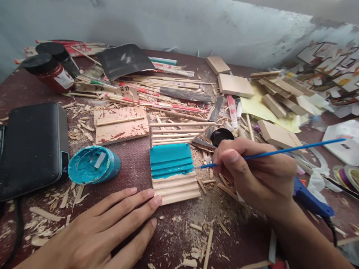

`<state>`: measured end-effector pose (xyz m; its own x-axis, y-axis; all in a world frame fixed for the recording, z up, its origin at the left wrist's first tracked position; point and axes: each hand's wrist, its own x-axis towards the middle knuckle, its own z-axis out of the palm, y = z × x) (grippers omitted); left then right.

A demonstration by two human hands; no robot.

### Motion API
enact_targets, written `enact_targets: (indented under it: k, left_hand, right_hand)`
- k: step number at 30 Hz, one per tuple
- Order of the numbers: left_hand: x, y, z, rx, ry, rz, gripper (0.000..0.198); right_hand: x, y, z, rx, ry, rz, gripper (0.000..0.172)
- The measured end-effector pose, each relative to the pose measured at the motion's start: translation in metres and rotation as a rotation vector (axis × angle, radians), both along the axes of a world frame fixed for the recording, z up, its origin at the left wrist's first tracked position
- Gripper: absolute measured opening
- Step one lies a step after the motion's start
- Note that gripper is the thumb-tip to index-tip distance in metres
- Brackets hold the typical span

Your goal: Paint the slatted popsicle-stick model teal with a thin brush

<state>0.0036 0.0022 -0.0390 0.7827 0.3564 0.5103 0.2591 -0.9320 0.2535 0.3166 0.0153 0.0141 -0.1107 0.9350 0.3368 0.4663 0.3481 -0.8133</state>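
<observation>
My right hand (pixel 255 175) pinches a thin blue paintbrush (pixel 280 151), its tip touching the right edge of a small panel of wooden sticks (pixel 172 170). The panel's upper rows are painted teal; its lower rows are bare wood. My left hand (pixel 112 228) lies flat on the table with fingers stretched out, fingertips touching the panel's lower left corner. An open pot of teal paint (pixel 94 164) stands just left of the panel.
A black device (pixel 30 145) lies at far left. Behind it stand dark-lidded jars (pixel 52 71). Loose sticks (pixel 157 89), wood blocks (pixel 235 85), a paint-stained board (pixel 120 125), shavings and a blue glue gun (pixel 311 200) crowd the maroon table (pixel 179 231).
</observation>
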Motion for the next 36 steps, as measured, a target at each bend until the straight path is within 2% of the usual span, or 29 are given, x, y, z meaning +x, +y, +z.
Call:
enact_targets:
  k: [7,13,20,26,28,32,36]
  left_hand:
    - [-0.001,0.0,0.002,-0.017,0.013,-0.016,0.027]
    - [-0.001,0.001,0.002,-0.013,0.023,-0.018,0.026]
    - [0.001,0.0,0.005,-0.015,0.016,-0.008,0.026]
    - [0.003,0.001,0.004,-0.008,-0.004,-0.002,0.027]
    - [0.004,0.003,0.006,-0.002,-0.006,-0.002,0.031]
    - [0.002,0.008,0.017,0.004,0.083,-0.018,0.037]
    - [0.001,0.009,0.026,-0.002,0.137,-0.014,0.038]
  right_hand:
    - [-0.002,-0.001,0.0,-0.012,0.023,-0.012,0.029]
    - [-0.004,0.002,0.002,-0.137,0.058,0.002,0.033]
    - [-0.009,0.006,0.006,-0.272,0.278,-0.117,0.04]
    - [-0.007,0.002,0.008,-0.24,0.343,-0.167,0.035]
    - [-0.007,-0.002,0.009,-0.189,0.322,-0.12,0.028]
    - [-0.011,-0.005,0.01,-0.068,0.181,0.099,0.011]
    - [-0.015,-0.001,0.011,0.009,0.041,0.227,0.016]
